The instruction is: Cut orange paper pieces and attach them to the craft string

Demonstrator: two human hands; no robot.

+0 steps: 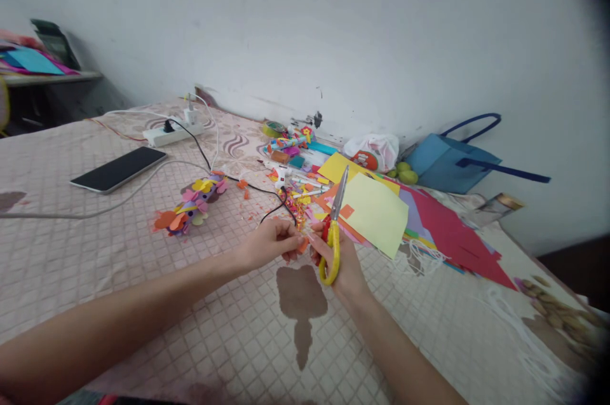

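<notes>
In the middle of the head view, my left hand [271, 243] is closed in a pinch on a small orange paper piece [304, 244]. Close beside it, my right hand [344, 268] is closed around scissors [336, 227] with yellow and red handles. Their blades point up and away and look shut. The right fingertips come near the orange piece; whether they touch it I cannot tell. Left of my hands lies a purple paper roll [193, 205] decorated with orange, pink and yellow paper petals. Coloured paper scraps [298, 205] are scattered just beyond my hands.
Stacked coloured paper sheets [376, 208] and white string [422, 257] lie to the right. A blue bag [450, 160] and a white plastic bag [376, 149] stand by the wall. At left are a phone [119, 170] and a power strip [172, 132] with trailing cables.
</notes>
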